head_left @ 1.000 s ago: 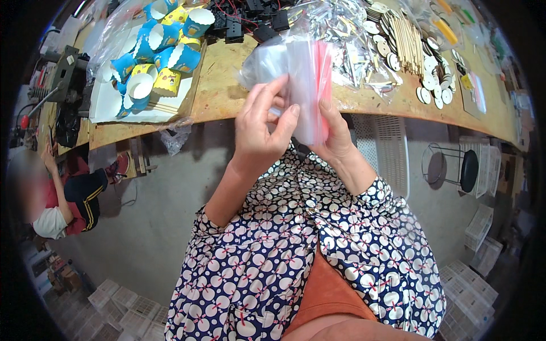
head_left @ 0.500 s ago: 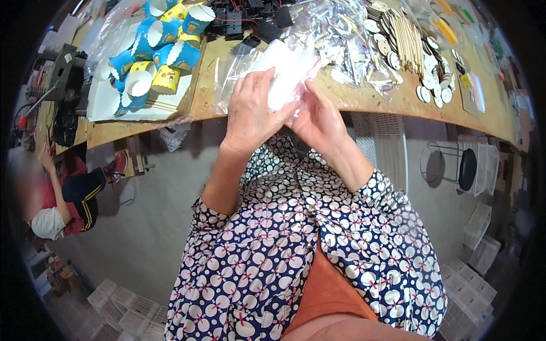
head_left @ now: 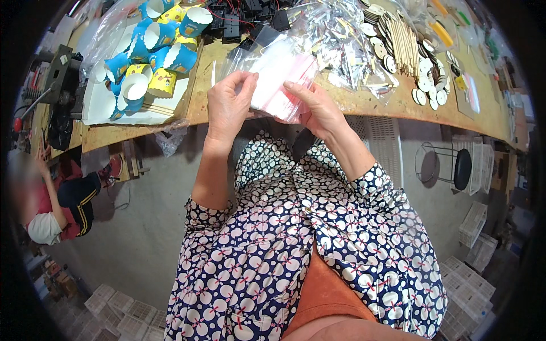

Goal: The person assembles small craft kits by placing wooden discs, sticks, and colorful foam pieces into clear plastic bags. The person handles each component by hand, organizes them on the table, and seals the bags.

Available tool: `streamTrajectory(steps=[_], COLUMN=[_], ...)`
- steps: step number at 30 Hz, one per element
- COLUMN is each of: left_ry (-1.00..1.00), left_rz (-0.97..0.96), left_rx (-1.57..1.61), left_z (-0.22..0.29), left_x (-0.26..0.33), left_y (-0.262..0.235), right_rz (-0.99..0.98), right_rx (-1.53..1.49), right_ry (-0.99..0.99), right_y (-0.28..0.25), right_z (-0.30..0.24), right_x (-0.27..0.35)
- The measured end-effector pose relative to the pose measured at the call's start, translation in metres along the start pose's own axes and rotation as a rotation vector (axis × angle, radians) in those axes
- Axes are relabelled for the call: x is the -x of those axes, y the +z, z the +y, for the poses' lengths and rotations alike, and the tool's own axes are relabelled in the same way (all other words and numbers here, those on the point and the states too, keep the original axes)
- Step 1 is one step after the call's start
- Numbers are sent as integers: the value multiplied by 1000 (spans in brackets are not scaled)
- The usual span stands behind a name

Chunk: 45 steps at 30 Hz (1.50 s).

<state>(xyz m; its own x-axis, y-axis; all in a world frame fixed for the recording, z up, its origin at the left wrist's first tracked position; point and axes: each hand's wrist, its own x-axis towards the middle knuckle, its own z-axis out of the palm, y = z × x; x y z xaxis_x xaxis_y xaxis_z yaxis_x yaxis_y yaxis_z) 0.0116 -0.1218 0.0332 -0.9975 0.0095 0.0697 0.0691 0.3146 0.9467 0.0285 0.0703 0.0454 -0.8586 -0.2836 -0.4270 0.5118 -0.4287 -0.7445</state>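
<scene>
A stack of clear and white plastic bags (head_left: 278, 85), with a pinkish-red band along its right part, is held over the front edge of the table. My right hand (head_left: 324, 113) grips the stack from the right, thumb on top and fingers beneath. At the left side of the stack, my left hand (head_left: 226, 111) is closed, thumb and forefinger pinched at the edge of a clear bag. Its other fingers are curled in.
Blue and yellow paper cups (head_left: 165, 42) fill a white tray (head_left: 94, 113) on the left. Black battery cases (head_left: 230, 25), small wrapped pieces (head_left: 335, 42), wooden sticks (head_left: 404, 45) and round discs (head_left: 429, 88) lie behind and right. A person (head_left: 54, 193) sits at far left.
My left hand has come off the middle of the bags and moved left to their edge, now pinching. The bags lie flatter and show more of the pinkish band. My right thumb now presses on top.
</scene>
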Motion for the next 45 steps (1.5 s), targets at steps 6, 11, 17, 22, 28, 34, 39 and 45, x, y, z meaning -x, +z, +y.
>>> streamTrajectory(steps=[6,11,17,22,28,34,39,45], left_ry=[-171,-85,144,737,491,445,421,259], left_rz=[-34,100,376,414,-13,-87,-2,303], left_rx=[346,347,-565,-623,-745,-800,-752,-656], left_z=[-12,-23,7,30,-5,-3,-10,-16], left_x=[0,-5,2,21,21,26,25,23], left_y=[-4,-11,-29,-20,14,10,8,-6], right_rz=[72,91,191,215,251,458,102,136], right_rx=[72,132,240,297,304,1579,1715,1739], right_ry=[-89,-113,-127,-173,-185,-1141,-1021,-1060], right_y=[-1,-9,-21,-22,-10,-1,-5,-17], right_z=[5,2,-3,0,-4,-9,15,21], right_x=[-6,-3,0,1,9,17,-4,-6])
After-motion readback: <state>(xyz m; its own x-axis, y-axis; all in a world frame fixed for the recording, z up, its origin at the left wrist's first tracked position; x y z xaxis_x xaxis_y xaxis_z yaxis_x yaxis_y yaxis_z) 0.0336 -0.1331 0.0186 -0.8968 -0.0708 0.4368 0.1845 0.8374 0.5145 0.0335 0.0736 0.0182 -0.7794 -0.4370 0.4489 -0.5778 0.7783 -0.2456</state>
